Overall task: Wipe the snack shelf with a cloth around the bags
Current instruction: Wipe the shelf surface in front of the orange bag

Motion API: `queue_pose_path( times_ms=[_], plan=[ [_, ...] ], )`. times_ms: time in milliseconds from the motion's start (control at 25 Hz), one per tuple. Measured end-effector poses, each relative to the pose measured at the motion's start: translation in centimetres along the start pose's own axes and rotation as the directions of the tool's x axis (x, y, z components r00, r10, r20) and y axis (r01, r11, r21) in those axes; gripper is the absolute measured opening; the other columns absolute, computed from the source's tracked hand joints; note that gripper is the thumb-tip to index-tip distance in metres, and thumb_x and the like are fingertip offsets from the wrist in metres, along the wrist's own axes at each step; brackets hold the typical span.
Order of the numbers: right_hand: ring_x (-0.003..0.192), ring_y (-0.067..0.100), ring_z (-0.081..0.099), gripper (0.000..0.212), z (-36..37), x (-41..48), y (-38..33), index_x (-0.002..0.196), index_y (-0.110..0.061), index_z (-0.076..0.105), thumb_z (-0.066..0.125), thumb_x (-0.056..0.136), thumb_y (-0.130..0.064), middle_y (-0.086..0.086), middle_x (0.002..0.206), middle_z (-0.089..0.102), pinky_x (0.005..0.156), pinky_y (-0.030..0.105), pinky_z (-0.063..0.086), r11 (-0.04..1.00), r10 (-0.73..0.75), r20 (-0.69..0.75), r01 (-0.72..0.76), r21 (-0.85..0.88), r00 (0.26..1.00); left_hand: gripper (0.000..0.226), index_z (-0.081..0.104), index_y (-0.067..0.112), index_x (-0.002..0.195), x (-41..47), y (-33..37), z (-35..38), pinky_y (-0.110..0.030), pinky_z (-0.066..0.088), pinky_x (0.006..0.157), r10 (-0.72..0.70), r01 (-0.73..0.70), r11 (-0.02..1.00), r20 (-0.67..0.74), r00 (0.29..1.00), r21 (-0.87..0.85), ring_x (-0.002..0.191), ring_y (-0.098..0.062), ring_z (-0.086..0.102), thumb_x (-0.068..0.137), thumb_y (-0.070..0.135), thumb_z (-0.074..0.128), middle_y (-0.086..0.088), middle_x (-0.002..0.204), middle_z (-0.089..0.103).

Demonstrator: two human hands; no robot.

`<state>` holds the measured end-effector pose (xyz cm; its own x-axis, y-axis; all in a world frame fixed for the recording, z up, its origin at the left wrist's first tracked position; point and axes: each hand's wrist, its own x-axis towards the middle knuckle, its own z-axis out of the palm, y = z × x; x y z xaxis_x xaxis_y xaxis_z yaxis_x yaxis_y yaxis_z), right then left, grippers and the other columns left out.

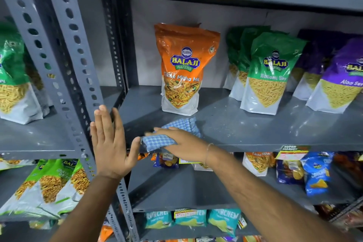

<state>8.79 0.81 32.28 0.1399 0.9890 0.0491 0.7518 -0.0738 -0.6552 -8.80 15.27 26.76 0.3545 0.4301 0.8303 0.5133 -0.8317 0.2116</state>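
Two hands at the front edge of a grey snack shelf, one flat and free, one pressing a checked cloth.

The left hand (pixel 110 143) is raised flat with fingers straight and together, grasping nothing, its fingertips just beside the perforated grey upright (pixel 78 76). To the right of its thumb, the right hand (pixel 176 141) lies palm down, fingers spread over the blue-and-white checked cloth (pixel 169 135), pinning it on the shelf (pixel 245 129) at the front lip; part of the cloth shows beyond the fingertips. Further back from those fingers stands the orange Tikha Mitha Mix bag (pixel 182 68), upright and apart from the cloth. Well to the right stand the green Ratlami Sev bags (pixel 269 72), then the purple Aloo Sev bags (pixel 339 78).
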Motion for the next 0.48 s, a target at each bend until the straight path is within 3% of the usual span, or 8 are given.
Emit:
queue_pose_path(
  times_ms=[80,160,240,320,400,480],
  plan=[
    [0.119,0.021,0.062,0.05,-0.5,-2.2,0.4,0.137,-0.034,0.053,0.05,0.089,-0.021,0.0,0.138,0.06,0.103,0.043,0.049,0.999,0.016,-0.026,-0.015,0.031,1.0,0.08,0.007,0.003,0.163,-0.2,0.6,-0.2,-0.055,0.001,0.13,-0.013,0.013,1.0,-0.022,1.0,-0.021,0.161,-0.036,-0.006,0.102,0.048,0.031,-0.02,0.171,-0.005],
    [0.106,0.018,0.066,0.042,-2.5,-3.2,0.3,0.131,-0.028,0.058,0.053,0.089,-0.022,0.001,0.122,0.069,0.096,0.039,0.052,0.997,0.042,-0.142,-0.033,0.065,0.989,0.076,0.006,0.006,0.164,-0.7,2.1,-0.2,-0.056,0.004,0.129,0.011,-0.013,1.0,-0.061,0.998,-0.027,0.161,-0.038,-0.001,0.103,0.044,0.03,-0.023,0.171,0.0],
    [0.103,0.012,0.066,0.035,-5.8,-3.9,0.2,0.125,-0.023,0.062,0.056,0.091,-0.014,-0.001,0.117,0.071,0.094,0.026,0.05,0.983,0.09,-0.373,-0.023,0.18,0.923,0.073,0.008,0.01,0.165,-0.5,4.3,0.0,-0.053,0.007,0.13,0.095,-0.097,0.995,-0.05,0.994,-0.034,0.161,-0.037,0.004,0.104,0.041,0.033,-0.023,0.171,0.006],
    [0.1,0.006,0.064,0.032,-9.7,-4.0,1.2,0.118,-0.028,0.063,0.052,0.096,-0.008,-0.006,0.11,0.07,0.09,0.017,0.047,0.973,0.15,-0.562,-0.02,0.23,0.813,0.07,0.013,0.013,0.165,0.8,6.5,0.3,-0.051,0.011,0.13,0.13,-0.128,0.99,0.03,0.991,-0.055,0.162,-0.033,0.008,0.104,0.038,0.037,-0.02,0.172,0.01],
    [0.104,0.01,0.062,0.027,-12.8,-3.0,3.5,0.119,-0.026,0.065,0.049,0.1,-0.017,-0.006,0.113,0.069,0.094,0.026,0.048,0.968,0.231,-0.644,-0.105,0.229,0.729,0.07,0.014,0.015,0.165,2.3,7.8,0.9,-0.05,0.013,0.131,0.114,-0.106,0.993,0.145,0.983,-0.061,0.162,-0.027,0.006,0.104,0.038,0.038,-0.012,0.175,0.009],
    [0.104,0.021,0.063,0.03,-14.8,-1.2,5.9,0.122,-0.019,0.064,0.046,0.099,-0.022,0.001,0.114,0.071,0.091,0.036,0.051,0.963,0.27,-0.669,-0.206,0.175,0.693,0.07,0.009,0.02,0.166,3.1,8.0,1.7,-0.052,0.015,0.13,0.101,-0.098,0.995,0.243,0.965,-0.026,0.162,-0.021,0.002,0.105,0.042,0.035,-0.005,0.176,0.005]
  ],
)
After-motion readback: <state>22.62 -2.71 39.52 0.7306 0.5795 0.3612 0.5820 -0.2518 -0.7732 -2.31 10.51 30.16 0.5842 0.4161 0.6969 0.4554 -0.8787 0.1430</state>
